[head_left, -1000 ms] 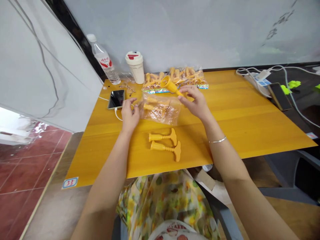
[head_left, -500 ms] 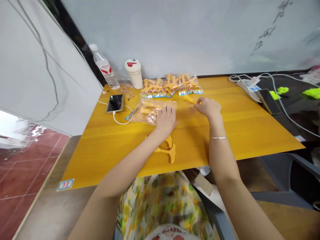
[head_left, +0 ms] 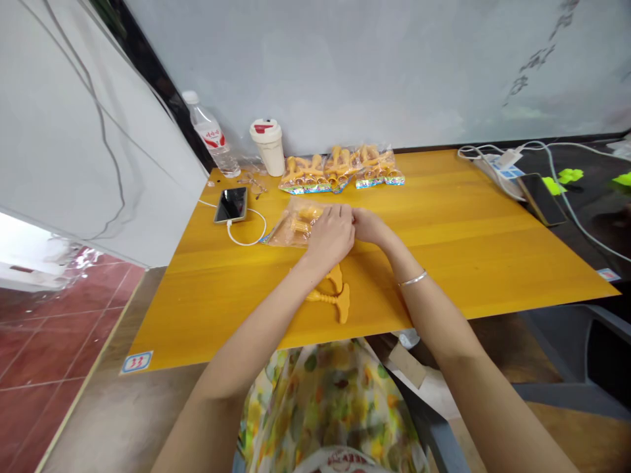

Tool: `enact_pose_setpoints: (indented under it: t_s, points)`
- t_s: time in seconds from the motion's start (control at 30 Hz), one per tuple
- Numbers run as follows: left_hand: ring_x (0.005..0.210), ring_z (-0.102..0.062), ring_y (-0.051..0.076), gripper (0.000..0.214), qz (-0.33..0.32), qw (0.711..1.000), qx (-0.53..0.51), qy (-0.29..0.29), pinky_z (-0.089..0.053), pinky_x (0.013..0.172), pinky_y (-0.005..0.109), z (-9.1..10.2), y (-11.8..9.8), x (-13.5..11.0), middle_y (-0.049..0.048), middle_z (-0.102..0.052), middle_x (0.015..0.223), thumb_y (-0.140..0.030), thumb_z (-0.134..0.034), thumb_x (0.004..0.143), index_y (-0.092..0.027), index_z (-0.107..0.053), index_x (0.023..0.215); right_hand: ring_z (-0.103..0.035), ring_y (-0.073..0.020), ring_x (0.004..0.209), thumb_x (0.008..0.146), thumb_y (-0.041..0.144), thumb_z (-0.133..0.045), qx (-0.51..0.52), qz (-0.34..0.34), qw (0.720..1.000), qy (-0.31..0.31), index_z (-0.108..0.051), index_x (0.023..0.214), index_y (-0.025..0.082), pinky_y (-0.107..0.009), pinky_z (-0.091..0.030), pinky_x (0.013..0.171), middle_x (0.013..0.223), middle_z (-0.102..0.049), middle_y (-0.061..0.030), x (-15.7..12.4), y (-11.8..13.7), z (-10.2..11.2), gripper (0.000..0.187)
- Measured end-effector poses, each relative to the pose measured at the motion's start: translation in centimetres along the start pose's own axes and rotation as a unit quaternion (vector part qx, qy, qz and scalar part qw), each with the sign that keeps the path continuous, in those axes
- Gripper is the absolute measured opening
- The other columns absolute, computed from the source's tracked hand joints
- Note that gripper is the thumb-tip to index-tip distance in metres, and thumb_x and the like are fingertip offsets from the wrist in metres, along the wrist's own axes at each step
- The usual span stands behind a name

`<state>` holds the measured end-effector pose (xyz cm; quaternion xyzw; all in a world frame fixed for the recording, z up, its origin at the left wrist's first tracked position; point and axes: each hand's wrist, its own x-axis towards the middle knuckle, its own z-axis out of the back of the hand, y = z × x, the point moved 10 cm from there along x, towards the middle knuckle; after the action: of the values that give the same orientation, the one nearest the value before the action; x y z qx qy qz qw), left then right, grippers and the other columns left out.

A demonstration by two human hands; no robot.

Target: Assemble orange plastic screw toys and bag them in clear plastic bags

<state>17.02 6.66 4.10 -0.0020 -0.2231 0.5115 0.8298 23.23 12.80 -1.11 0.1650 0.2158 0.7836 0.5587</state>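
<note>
A clear plastic bag [head_left: 284, 231] with yellow plastic pieces [head_left: 302, 225] in it lies flat on the table. My left hand [head_left: 333, 231] rests over its right end, fingers bent and closed on the bag. Right beside it, my right hand [head_left: 371, 226] is closed, its fingertips hidden behind the left hand at the bag's end; what they hold cannot be seen. Nearer to me, partly under my left forearm, lie yellow T-handled pieces [head_left: 342, 302], one with a ridged shaft.
Filled bags of yellow pieces [head_left: 340, 167] line the back of the table. To their left stand a white cup [head_left: 269, 148] and a water bottle [head_left: 214, 141]. A phone [head_left: 231, 204] on a white cable lies at left. A power strip [head_left: 497, 167] and another phone [head_left: 541, 197] are at right.
My right hand has moved left from the open table to the bag's end, against my left hand. The yellow piece it held is now out of sight. My left hand stays on the bag.
</note>
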Motion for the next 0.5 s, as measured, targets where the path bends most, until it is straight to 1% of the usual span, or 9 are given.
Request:
enact_pose_setpoints:
  t_s: [0.07, 0.13, 0.17, 0.23, 0.3, 0.33, 0.4, 0.43, 0.5]
  points:
    - [0.105, -0.060, 0.027, 0.015, -0.049, 0.997, -0.057, -0.009, -0.047, 0.094, 0.040, 0.6, -0.1, -0.6, 0.0134, -0.065, 0.105, -0.023, -0.045, 0.098, -0.016, -0.059, 0.101, -0.065, -0.0233, 0.088, 0.079, 0.022, -0.063, 0.040, 0.033, 0.999, -0.018, -0.070, 0.083, 0.019, -0.033, -0.050, 0.078, 0.091, -0.076, -0.0087, 0.5, 0.7, -1.1, 0.009]
    - [0.101, -0.060, 0.025, 0.020, -0.066, 0.990, -0.117, -0.038, -0.047, 0.094, 0.039, 1.7, 1.8, -1.5, 0.0098, -0.066, 0.101, -0.038, -0.049, 0.099, -0.019, -0.058, 0.101, -0.063, -0.0199, 0.085, 0.080, 0.027, -0.063, 0.116, 0.054, 0.992, 0.000, -0.069, 0.084, 0.018, -0.030, -0.051, 0.077, 0.090, -0.074, -0.0056, 0.5, 1.2, -1.9, 0.012]
    - [0.101, -0.060, 0.024, 0.024, -0.048, 0.987, -0.141, -0.066, -0.047, 0.093, 0.039, 2.4, 3.9, -2.0, 0.0087, -0.065, 0.101, -0.043, -0.050, 0.099, -0.020, -0.058, 0.101, -0.062, -0.0176, 0.082, 0.081, 0.031, -0.062, 0.167, 0.057, 0.984, 0.021, -0.069, 0.085, 0.017, -0.028, -0.050, 0.075, 0.088, -0.073, -0.0039, 0.4, 1.4, -2.3, 0.016]
    - [0.101, -0.060, 0.022, 0.030, 0.015, 0.974, -0.183, -0.130, -0.047, 0.095, 0.038, 3.4, 9.3, -3.2, 0.0083, -0.065, 0.102, -0.047, -0.047, 0.100, -0.020, -0.059, 0.101, -0.057, -0.0127, 0.071, 0.080, 0.038, -0.063, 0.275, 0.048, 0.958, 0.073, -0.070, 0.084, 0.015, -0.024, -0.047, 0.065, 0.080, -0.071, -0.0019, -0.1, 1.8, -2.9, 0.024]
    - [0.100, -0.060, 0.022, 0.037, 0.109, 0.952, -0.214, -0.189, -0.046, 0.096, 0.039, 3.6, 15.4, -4.6, 0.0078, -0.064, 0.100, -0.055, -0.047, 0.098, -0.020, -0.059, 0.099, -0.050, -0.0092, 0.061, 0.077, 0.042, -0.067, 0.342, 0.015, 0.934, 0.106, -0.071, 0.078, 0.015, -0.020, -0.040, 0.056, 0.074, -0.068, -0.0013, -0.5, 1.7, -3.4, 0.028]
    - [0.100, -0.060, 0.022, 0.041, 0.154, 0.940, -0.233, -0.196, -0.046, 0.097, 0.039, 3.0, 18.1, -5.3, 0.0077, -0.064, 0.100, -0.059, -0.047, 0.096, -0.020, -0.059, 0.097, -0.047, -0.0082, 0.058, 0.076, 0.043, -0.070, 0.364, -0.007, 0.925, 0.110, -0.071, 0.076, 0.015, -0.020, -0.038, 0.052, 0.072, -0.067, -0.0011, -0.6, 1.5, -3.7, 0.028]
    - [0.098, -0.061, 0.022, 0.049, 0.235, 0.913, -0.291, -0.164, -0.047, 0.096, 0.040, 0.7, 21.9, -6.1, 0.0078, -0.065, 0.097, -0.066, -0.044, 0.095, -0.020, -0.059, 0.094, -0.046, -0.0073, 0.056, 0.074, 0.040, -0.075, 0.416, -0.049, 0.903, 0.098, -0.072, 0.079, 0.016, -0.019, -0.037, 0.049, 0.072, -0.068, -0.0009, -0.5, 1.1, -4.1, 0.025]
    - [0.098, -0.062, 0.022, 0.052, 0.260, 0.898, -0.318, -0.156, -0.048, 0.096, 0.040, -0.3, 23.0, -6.4, 0.0081, -0.065, 0.097, -0.069, -0.042, 0.094, -0.020, -0.060, 0.094, -0.047, -0.0072, 0.056, 0.073, 0.037, -0.077, 0.443, -0.065, 0.890, 0.089, -0.073, 0.084, 0.016, -0.018, -0.037, 0.049, 0.074, -0.069, -0.0010, -0.5, 0.9, -4.4, 0.024]
    - [0.099, -0.063, 0.023, 0.056, 0.282, 0.883, -0.346, -0.144, -0.047, 0.098, 0.041, -1.7, 23.7, -6.5, 0.0087, -0.066, 0.098, -0.072, -0.040, 0.094, -0.019, -0.061, 0.094, -0.053, -0.0077, 0.059, 0.072, 0.032, -0.080, 0.490, -0.083, 0.864, 0.076, -0.073, 0.097, 0.017, -0.017, -0.041, 0.050, 0.081, -0.073, -0.0017, -0.3, 0.7, -5.0, 0.030]
